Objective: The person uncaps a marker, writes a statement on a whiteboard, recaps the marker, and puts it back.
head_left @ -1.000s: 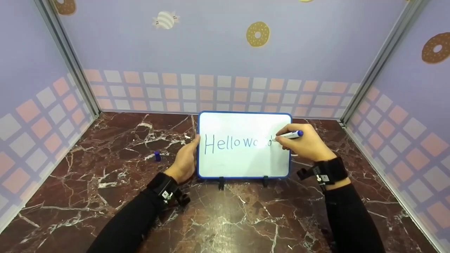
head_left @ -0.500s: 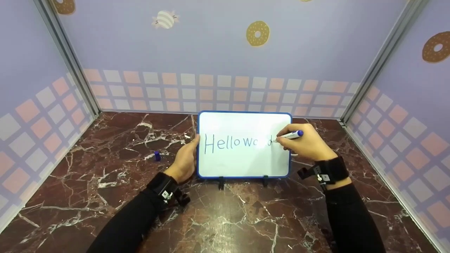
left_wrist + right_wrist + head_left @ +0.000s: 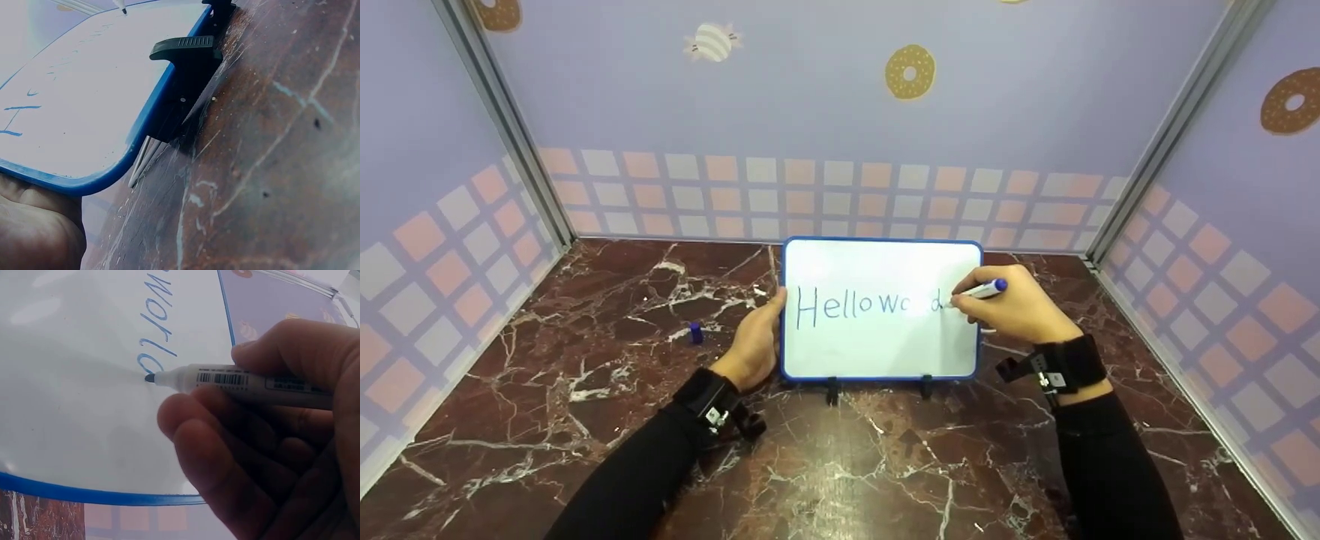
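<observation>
A blue-framed whiteboard [image 3: 877, 349] leans upright on a stand [image 3: 194, 62] with black clips at its lower edge. "Hello World" is written on it in blue; in the head view glare hides some middle letters. My left hand [image 3: 751, 345] grips the board's left edge, thumb along the frame and fingers behind it, mostly hidden. Between the thumb and fingers of my right hand [image 3: 1020, 304] is a white marker [image 3: 981, 289] with a blue end. In the right wrist view its dark tip is at the last letter, at or very near the board.
A small blue marker cap [image 3: 696, 333] stands on the dark red marble-patterned table [image 3: 585, 360], left of my left hand. Purple panels [image 3: 810, 97] with printed sweets and checks enclose the back and both sides.
My right hand with the marker has shifted slightly right and down at the last letter, which now shows more fully as a "d". My left hand and the whiteboard have stayed put.
</observation>
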`<state>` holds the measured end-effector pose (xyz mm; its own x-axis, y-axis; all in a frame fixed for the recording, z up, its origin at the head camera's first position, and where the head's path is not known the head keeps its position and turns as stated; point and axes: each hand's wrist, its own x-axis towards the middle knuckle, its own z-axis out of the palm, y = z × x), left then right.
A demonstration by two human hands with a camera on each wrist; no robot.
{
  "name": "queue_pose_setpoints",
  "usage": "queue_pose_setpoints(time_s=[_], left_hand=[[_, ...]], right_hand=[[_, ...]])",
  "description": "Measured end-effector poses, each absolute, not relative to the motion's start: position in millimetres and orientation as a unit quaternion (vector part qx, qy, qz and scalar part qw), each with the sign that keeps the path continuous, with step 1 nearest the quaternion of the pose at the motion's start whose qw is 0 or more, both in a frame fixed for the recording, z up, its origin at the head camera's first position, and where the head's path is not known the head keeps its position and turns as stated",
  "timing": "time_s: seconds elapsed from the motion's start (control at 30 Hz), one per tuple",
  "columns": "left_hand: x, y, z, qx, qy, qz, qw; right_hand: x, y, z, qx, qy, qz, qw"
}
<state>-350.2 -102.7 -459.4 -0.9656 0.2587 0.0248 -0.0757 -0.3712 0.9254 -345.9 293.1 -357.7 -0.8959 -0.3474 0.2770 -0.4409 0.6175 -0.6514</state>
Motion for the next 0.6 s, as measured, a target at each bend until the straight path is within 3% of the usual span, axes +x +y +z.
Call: queue_pose_setpoints(time_s=[0.6], left_hand=[[-350.0, -102.0, -458.2, 0.073, 0.55, 0.826, 0.1]], right_hand=[[-344.4, 294.7, -355.9, 0.213, -0.89, 0.398, 0.061]])
